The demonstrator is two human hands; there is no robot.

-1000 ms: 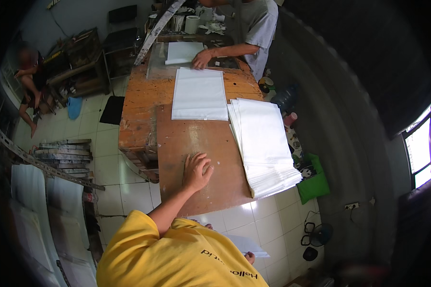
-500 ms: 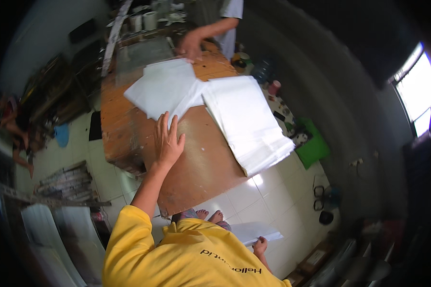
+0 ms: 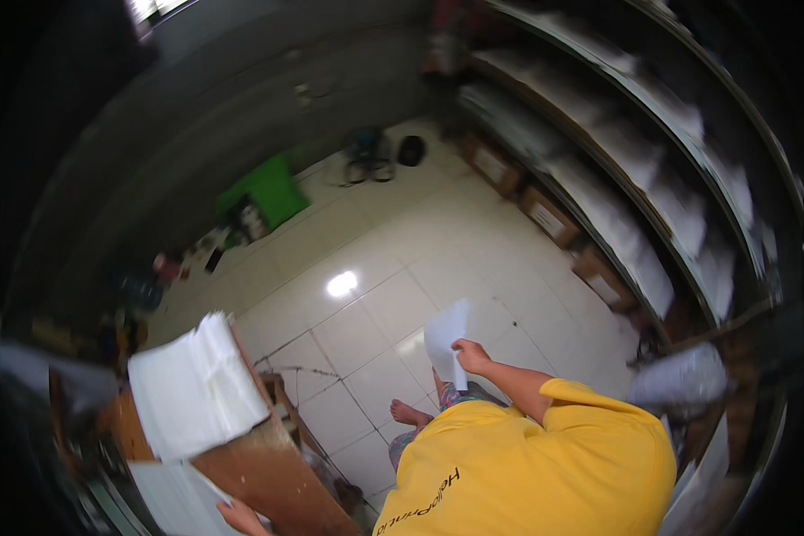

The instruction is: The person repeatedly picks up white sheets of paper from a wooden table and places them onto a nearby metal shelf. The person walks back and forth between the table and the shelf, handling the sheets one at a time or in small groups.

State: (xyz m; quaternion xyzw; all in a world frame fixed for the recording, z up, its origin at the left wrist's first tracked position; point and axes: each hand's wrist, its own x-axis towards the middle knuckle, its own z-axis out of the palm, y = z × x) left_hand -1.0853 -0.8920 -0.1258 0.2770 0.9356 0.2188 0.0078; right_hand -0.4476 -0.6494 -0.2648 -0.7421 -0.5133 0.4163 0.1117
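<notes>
My right hand (image 3: 473, 356) is closed on a thin white sheet (image 3: 447, 338), holding it by one edge beside my leg, over the tiled floor. At the lower left my left hand (image 3: 239, 516), partly cut off by the picture's edge, reaches to the rim of some loose white sheets (image 3: 171, 493) on the wooden table. Its fingers look stretched out and touch the sheets' edge. Beyond these sheets lies a thick stack of white sheets (image 3: 196, 390), reaching the table's edge.
The brown table (image 3: 272, 478) stands at the lower left. Shelves (image 3: 590, 125) loaded with white stacks line the right side, with cardboard boxes (image 3: 549, 214) beneath. By the far wall lie a green cushion-like thing (image 3: 272, 192) and a dark round item (image 3: 411, 151).
My view has swung right, from the table toward the floor and shelves. The white sheet stays in my right hand, now raised and tilted. The co-worker's arm is out of view.
</notes>
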